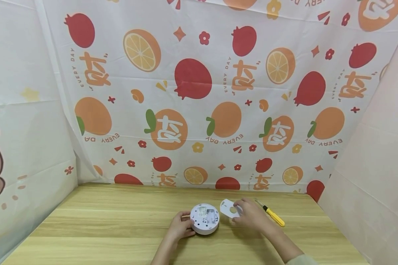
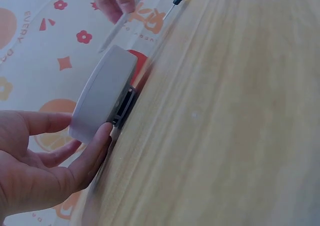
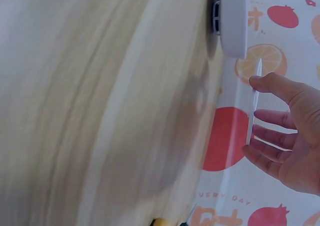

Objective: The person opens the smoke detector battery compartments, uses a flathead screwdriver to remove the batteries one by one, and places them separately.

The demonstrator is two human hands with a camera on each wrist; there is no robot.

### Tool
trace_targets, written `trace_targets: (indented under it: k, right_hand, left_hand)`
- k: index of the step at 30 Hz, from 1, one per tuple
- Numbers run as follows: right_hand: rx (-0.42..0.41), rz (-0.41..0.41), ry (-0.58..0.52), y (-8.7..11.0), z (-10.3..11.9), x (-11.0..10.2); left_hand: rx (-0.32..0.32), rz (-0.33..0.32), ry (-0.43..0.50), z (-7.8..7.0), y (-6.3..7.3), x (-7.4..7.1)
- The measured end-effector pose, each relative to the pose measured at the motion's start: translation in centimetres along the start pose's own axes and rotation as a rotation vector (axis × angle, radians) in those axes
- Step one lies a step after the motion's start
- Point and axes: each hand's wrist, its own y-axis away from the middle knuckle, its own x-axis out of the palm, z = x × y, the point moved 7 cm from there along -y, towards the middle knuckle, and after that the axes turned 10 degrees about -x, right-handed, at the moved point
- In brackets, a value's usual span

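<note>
My left hand (image 1: 180, 225) holds a round white smoke detector (image 1: 204, 229) by its left edge, label side up. In the left wrist view the thumb and fingers of that hand (image 2: 45, 161) grip the rim of the smoke detector (image 2: 102, 96), and a dark part shows on its underside, against or just over the table. Just right of it, my right hand (image 1: 250, 215) pinches a thin white mounting plate (image 1: 226, 209) with a round hole. The right wrist view shows this plate (image 3: 253, 104) edge-on, raised off the table, between thumb and fingertips of the right hand (image 3: 295, 126).
A screwdriver (image 1: 276, 217) with a yellow handle lies on the table to the right of my right hand. The wood-grain table (image 1: 119, 221) ends at a fruit-patterned cloth (image 1: 199, 110) behind, with pale cloths at both sides.
</note>
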Motion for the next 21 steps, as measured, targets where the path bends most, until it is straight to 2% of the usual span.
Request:
trace_targets:
  k: [11,21]
  right_hand:
    - [-0.062,0.004,-0.092,-1.3,2.0,0.0]
    - [-0.097,0.065,-0.114,-1.9,3.3,0.5]
  left_hand:
    - [0.008,0.014,0.012,0.0,0.0,0.1]
    - [0.006,0.007,0.014,0.0,0.0,0.0]
